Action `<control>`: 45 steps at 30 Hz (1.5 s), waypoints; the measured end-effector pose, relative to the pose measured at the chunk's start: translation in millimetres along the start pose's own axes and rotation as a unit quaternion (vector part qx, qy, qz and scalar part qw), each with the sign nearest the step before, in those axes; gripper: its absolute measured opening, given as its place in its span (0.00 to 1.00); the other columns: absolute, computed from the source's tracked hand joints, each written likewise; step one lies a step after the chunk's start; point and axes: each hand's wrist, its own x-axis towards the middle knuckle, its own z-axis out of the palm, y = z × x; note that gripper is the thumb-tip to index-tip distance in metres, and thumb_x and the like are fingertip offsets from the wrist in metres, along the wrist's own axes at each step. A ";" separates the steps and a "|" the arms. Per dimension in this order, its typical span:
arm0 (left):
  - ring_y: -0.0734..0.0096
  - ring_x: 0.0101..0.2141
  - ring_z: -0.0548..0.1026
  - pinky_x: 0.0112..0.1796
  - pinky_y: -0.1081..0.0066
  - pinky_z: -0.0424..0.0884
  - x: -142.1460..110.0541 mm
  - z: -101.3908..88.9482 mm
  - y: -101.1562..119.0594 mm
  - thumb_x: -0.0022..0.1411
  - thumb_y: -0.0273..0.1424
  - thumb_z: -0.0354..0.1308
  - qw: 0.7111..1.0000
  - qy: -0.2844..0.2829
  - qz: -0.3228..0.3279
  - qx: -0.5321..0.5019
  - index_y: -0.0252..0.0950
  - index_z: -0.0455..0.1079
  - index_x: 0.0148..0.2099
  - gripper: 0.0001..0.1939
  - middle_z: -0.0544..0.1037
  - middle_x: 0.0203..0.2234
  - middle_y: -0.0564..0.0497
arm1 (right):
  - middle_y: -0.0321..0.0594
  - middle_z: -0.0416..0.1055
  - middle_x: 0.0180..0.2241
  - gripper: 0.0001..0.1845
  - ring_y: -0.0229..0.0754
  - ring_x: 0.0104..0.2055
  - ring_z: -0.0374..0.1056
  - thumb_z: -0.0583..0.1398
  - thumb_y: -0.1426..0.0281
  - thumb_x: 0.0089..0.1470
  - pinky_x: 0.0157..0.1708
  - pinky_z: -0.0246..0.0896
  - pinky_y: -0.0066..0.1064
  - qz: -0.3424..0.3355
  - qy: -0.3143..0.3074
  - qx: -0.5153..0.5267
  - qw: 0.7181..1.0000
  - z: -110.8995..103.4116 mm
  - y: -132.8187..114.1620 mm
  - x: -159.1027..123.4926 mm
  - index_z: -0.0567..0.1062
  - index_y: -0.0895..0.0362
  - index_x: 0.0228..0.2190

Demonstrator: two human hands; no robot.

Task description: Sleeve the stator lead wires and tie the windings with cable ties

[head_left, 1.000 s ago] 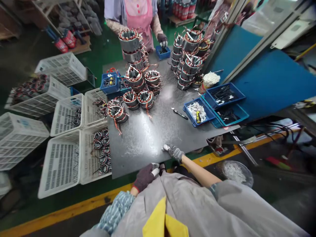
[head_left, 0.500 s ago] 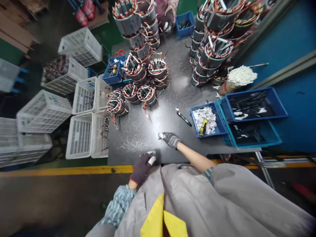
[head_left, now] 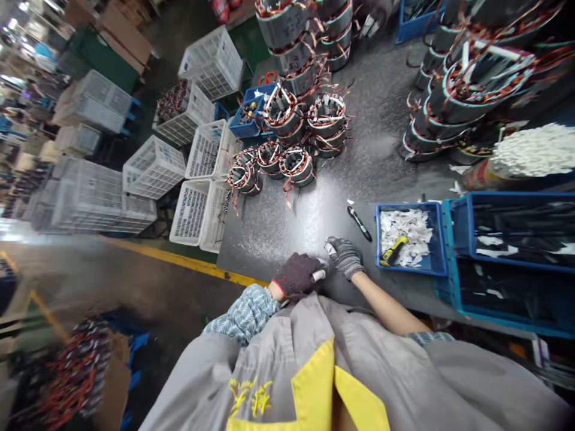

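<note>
My left hand, in a dark purple knit glove with white-covered tips, rests at the table's front edge, thumb a little apart from the fingers. My right hand, in a grey striped glove, lies on the dark tabletop just right of it. Nothing shows in either hand; the undersides are hidden. Beyond the right hand lies a black marker pen. Further right is a blue tray of white scraps, with a yellow-and-black handled tool on top.
Motor stators with copper windings stand at the left, with taller stacks behind. More stators are stacked at the right. Blue bins hold dark strips. White crates stand left of the table. At the back shows another person's gloved hand.
My view has turned, and the tabletop things appear shifted. My left hand has moved up and right onto the table edge, closer to my right hand. The right hand's fingers look more bent.
</note>
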 end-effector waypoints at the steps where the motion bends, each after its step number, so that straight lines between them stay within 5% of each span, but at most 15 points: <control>1: 0.46 0.65 0.83 0.70 0.49 0.73 2.6 -3.8 -1.9 0.85 0.42 0.59 1.000 0.006 -0.010 0.001 0.44 0.84 0.70 0.21 0.89 0.65 0.43 | 0.58 0.86 0.65 0.24 0.60 0.66 0.82 0.58 0.65 0.77 0.73 0.71 0.48 -0.013 0.027 -0.015 0.999 4.4 3.8 0.0 0.88 0.59 0.62; 6: 0.47 0.65 0.84 0.71 0.50 0.73 34.4 -57.2 -28.0 0.85 0.38 0.60 0.995 0.088 -0.047 0.027 0.40 0.85 0.68 0.19 0.90 0.62 0.41 | 0.59 0.80 0.72 0.28 0.65 0.76 0.71 0.59 0.68 0.75 0.77 0.62 0.58 -0.044 0.088 -0.087 0.991 26.7 16.5 -0.3 0.85 0.58 0.68; 10: 0.50 0.73 0.79 0.76 0.53 0.68 99.7 -147.6 -36.5 0.83 0.31 0.59 0.975 0.196 -0.020 0.107 0.38 0.77 0.77 0.25 0.82 0.73 0.39 | 0.54 0.79 0.73 0.28 0.60 0.78 0.71 0.60 0.69 0.75 0.78 0.59 0.54 -0.069 0.095 -0.088 0.989 38.3 18.5 3.2 0.85 0.54 0.69; 15: 0.43 0.84 0.62 0.84 0.41 0.52 199.2 -253.2 -19.8 0.81 0.33 0.60 0.925 0.304 0.006 0.227 0.35 0.64 0.86 0.37 0.74 0.79 0.33 | 0.52 0.79 0.74 0.27 0.58 0.79 0.70 0.60 0.69 0.76 0.79 0.60 0.54 -0.054 0.106 -0.074 0.990 40.6 17.6 5.6 0.86 0.54 0.68; 18: 0.40 0.82 0.64 0.84 0.39 0.50 251.1 -288.4 -11.9 0.79 0.38 0.65 0.920 0.306 0.011 0.246 0.31 0.65 0.85 0.39 0.74 0.79 0.30 | 0.53 0.79 0.74 0.26 0.60 0.79 0.71 0.61 0.69 0.75 0.79 0.61 0.55 -0.052 0.104 -0.067 0.991 39.1 14.9 5.9 0.87 0.54 0.68; 22: 0.38 0.74 0.75 0.79 0.39 0.61 298.1 -309.5 -6.9 0.78 0.41 0.69 0.940 0.215 -0.041 0.263 0.28 0.75 0.76 0.33 0.81 0.72 0.29 | 0.53 0.80 0.73 0.26 0.61 0.78 0.72 0.62 0.68 0.73 0.79 0.63 0.57 -0.044 0.105 -0.053 0.992 35.4 9.9 6.9 0.88 0.53 0.66; 28: 0.41 0.71 0.77 0.71 0.46 0.70 300.4 -326.4 -12.3 0.78 0.39 0.69 0.944 0.155 0.013 0.292 0.31 0.82 0.69 0.24 0.86 0.67 0.34 | 0.56 0.79 0.73 0.29 0.63 0.79 0.71 0.65 0.66 0.71 0.80 0.63 0.59 -0.024 0.091 -0.040 0.995 30.7 3.9 10.7 0.86 0.55 0.69; 33: 0.36 0.74 0.76 0.74 0.44 0.70 279.2 -312.3 -13.8 0.74 0.41 0.74 0.940 0.121 0.052 0.314 0.33 0.85 0.65 0.24 0.87 0.64 0.34 | 0.55 0.78 0.74 0.28 0.62 0.80 0.69 0.66 0.65 0.71 0.81 0.61 0.60 -0.015 0.082 -0.027 0.996 26.4 2.7 14.1 0.87 0.54 0.67; 39: 0.42 0.70 0.80 0.79 0.46 0.60 238.2 -257.1 -2.7 0.78 0.42 0.71 0.935 0.111 0.122 0.314 0.35 0.86 0.63 0.20 0.90 0.58 0.36 | 0.56 0.76 0.76 0.27 0.62 0.81 0.67 0.65 0.66 0.72 0.81 0.59 0.60 -0.016 0.069 -0.034 0.997 20.2 3.7 14.1 0.86 0.55 0.68; 45: 0.35 0.67 0.83 0.75 0.40 0.62 162.4 -174.7 10.4 0.83 0.48 0.63 0.939 0.110 0.067 0.319 0.32 0.84 0.64 0.25 0.90 0.59 0.31 | 0.58 0.76 0.76 0.28 0.63 0.81 0.65 0.63 0.66 0.74 0.81 0.57 0.60 -0.024 0.057 -0.046 0.997 14.5 8.5 13.7 0.85 0.58 0.69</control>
